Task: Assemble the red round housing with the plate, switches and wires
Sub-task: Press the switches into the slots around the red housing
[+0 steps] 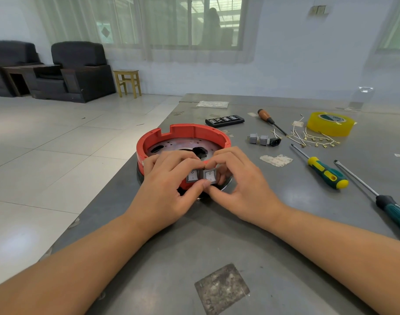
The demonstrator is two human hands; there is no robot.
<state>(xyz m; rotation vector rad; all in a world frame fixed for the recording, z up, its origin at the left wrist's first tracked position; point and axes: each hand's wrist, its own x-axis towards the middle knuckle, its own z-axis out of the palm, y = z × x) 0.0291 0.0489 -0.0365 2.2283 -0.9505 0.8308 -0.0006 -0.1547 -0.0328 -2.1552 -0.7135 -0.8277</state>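
The red housing [183,142] sits open side up near the desk's [251,235] left edge, with the perforated metal plate [181,144] lying inside it. Two grey switches [201,176] sit side by side in its near wall. The left hand [169,189] pinches the left switch, thumb below and fingers curled over the rim. The right hand [240,183] pinches the right one the same way. To the right lie spare switches [263,139], the wires [312,137], a roll of yellow tape [329,123], three screwdrivers [324,171] and a black bit case [225,120].
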